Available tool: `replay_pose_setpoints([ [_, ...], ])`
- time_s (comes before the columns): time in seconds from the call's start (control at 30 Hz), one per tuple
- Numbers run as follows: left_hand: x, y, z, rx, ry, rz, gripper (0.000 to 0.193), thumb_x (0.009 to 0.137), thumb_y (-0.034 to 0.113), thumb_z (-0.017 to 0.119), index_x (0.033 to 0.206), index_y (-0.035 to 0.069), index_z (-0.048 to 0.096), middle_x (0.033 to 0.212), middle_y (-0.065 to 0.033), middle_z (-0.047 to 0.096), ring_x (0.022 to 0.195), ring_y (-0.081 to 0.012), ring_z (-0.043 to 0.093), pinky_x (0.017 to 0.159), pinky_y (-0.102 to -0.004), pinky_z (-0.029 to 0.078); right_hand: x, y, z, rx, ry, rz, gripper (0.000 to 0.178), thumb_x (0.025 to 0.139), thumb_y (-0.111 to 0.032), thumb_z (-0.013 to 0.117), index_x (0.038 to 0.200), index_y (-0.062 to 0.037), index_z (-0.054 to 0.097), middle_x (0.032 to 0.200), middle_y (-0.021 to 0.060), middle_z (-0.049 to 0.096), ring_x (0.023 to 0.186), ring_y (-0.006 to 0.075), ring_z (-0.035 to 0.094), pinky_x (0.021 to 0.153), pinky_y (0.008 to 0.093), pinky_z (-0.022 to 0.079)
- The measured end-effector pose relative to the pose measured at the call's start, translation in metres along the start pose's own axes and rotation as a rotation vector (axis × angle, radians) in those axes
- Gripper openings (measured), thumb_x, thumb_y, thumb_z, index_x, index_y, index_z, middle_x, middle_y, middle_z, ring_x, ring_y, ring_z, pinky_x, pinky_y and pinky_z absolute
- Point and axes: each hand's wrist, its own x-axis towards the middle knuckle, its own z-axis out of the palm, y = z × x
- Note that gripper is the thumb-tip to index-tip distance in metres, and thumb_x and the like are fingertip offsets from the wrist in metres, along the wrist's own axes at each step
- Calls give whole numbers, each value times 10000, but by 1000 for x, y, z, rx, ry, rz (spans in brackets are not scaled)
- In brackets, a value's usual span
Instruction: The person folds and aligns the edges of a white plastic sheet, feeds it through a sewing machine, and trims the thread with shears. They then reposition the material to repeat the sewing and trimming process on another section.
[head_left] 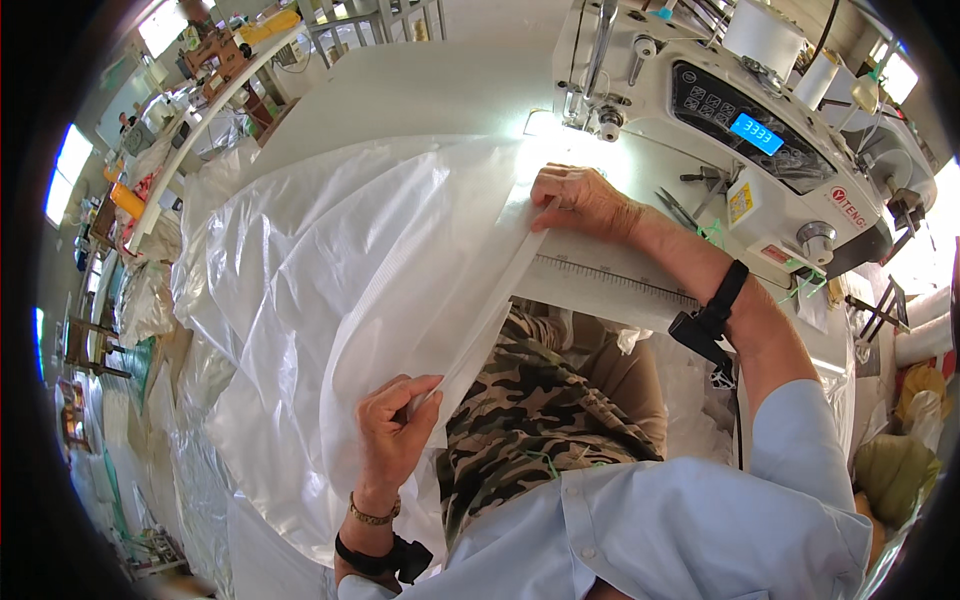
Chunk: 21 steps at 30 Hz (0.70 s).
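Observation:
White, shiny woven plastic sheeting [290,250] spreads over the left of the sewing table and hangs down toward my lap. Its folded edge [490,320] runs slanting from the needle area down to my left hand [398,425], which pinches it between thumb and fingers. Farther up, close in front of the sewing machine's lit needle area [575,135], my right hand [578,203] has its fingers closed on the same edge. The white sewing machine [720,140] stands at the upper right with its small blue screen [757,133] lit. Glare hides the presser foot and the needle tip.
A pair of scissors or snips [678,208] lies beside the machine, near green thread scraps [713,234]. A ruler strip [615,275] runs along the table's front. Thread cones [765,40] stand behind the machine. Piled plastic sheeting [195,440] fills the left side.

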Motion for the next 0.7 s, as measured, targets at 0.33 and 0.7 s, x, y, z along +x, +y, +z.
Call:
replay_pose_setpoints([
  [0.33, -6, -11, 6, 161, -86, 155, 196, 785, -37, 670, 977, -6, 698, 640, -60, 520, 502, -152, 464, 478, -284, 367, 2, 16, -4, -9, 1, 106, 233, 852, -194, 690, 935, -44, 533, 910, 96, 565, 851, 254, 592, 781, 363, 485],
  [0.7, -7, -16, 36, 282, -253, 463, 229, 728, -48, 631, 936, 34, 677, 656, -63, 520, 507, -236, 541, 472, -337, 447, -17, -10, 10, -650, 112, 345, 435, 884, -404, 633, 1030, 6, 611, 1011, 131, 590, 992, 288, 580, 862, 400, 480],
])
